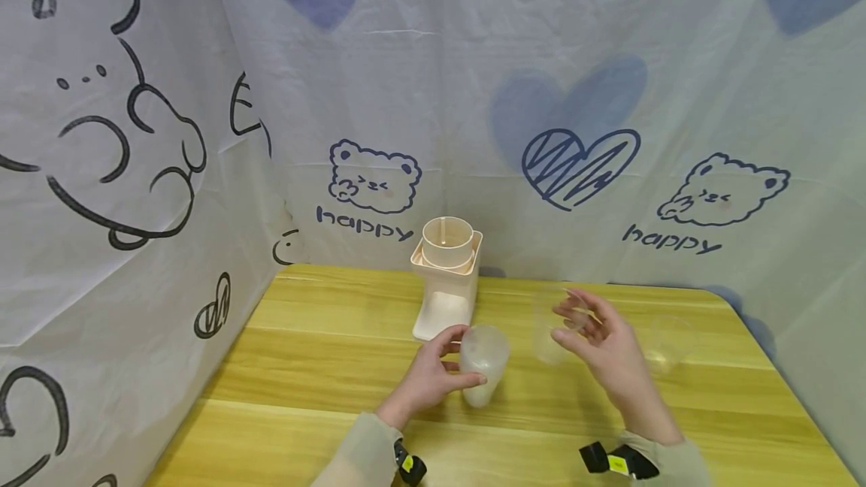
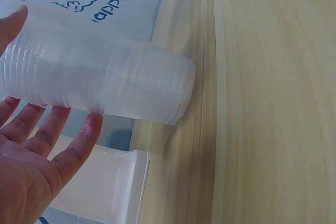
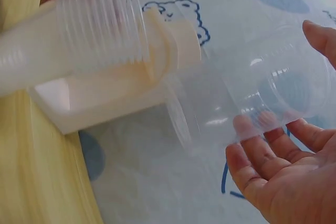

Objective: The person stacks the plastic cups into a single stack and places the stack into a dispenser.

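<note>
My left hand point(image 1: 433, 374) grips a stack of translucent plastic cups point(image 1: 484, 359), its thumb and fingers on opposite sides. In the left wrist view, the nested rims of the cups point(image 2: 31, 72) lie near the fingers. My right hand point(image 1: 609, 352) holds a clear plastic cylinder point(image 3: 231, 108) between its curved fingers and thumb. It is faint in the head view. Behind the left hand stands a cream cup dispenser point(image 1: 449, 284) with a round collar on top.
A clear, round-rimmed plastic piece point(image 1: 666, 344) is on the wooden table point(image 1: 325, 374), right of my right hand. A printed white cloth point(image 1: 467, 119) hangs behind the table and along its sides. The dispenser is near the table's back edge.
</note>
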Demonstrator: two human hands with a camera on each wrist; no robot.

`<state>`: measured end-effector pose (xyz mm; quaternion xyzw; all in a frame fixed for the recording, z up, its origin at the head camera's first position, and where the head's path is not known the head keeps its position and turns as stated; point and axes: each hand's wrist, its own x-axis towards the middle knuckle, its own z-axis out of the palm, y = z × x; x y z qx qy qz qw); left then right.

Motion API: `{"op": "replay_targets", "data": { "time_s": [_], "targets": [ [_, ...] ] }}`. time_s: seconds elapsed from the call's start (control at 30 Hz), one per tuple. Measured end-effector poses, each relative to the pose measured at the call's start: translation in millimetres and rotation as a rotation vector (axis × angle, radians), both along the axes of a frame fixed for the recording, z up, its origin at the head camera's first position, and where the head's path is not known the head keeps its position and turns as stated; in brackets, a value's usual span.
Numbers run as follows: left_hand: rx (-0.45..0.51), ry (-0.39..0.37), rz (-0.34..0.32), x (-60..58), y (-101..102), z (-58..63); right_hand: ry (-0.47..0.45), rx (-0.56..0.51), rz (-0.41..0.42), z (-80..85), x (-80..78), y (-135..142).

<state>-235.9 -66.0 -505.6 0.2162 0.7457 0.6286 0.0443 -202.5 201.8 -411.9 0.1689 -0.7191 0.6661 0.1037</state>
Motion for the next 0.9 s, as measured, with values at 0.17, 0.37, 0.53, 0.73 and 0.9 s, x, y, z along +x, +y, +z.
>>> {"op": "replay_targets", "data": {
  "time_s": [0.17, 0.37, 0.53, 0.73, 0.9],
  "targets": [
    [0.005, -0.008, 0.001, 0.3, -0.2, 0.9, 0.048, 0.013, 0.028, 3.9, -2.1, -9.6],
    [0.005, -0.014, 0.001, -0.1, 0.0, 0.5, 0.059, 0.008, 0.048, 6.5, -4.3, -17.4],
    [0.005, -0.021, 0.002, 0.6, 0.2, 1.0, 0.047, 0.001, 0.079, 7.0, -5.2, -24.1],
    [0.028, -0.047, -0.009, 15.4, 0.3, 30.2, 0.022, -0.035, 0.134, 4.6, -7.8, -33.0],
    [0.032, -0.050, -0.009, 18.5, 0.1, 36.2, 0.029, -0.077, 0.164, 4.9, -8.3, -40.0]
  ]
}}
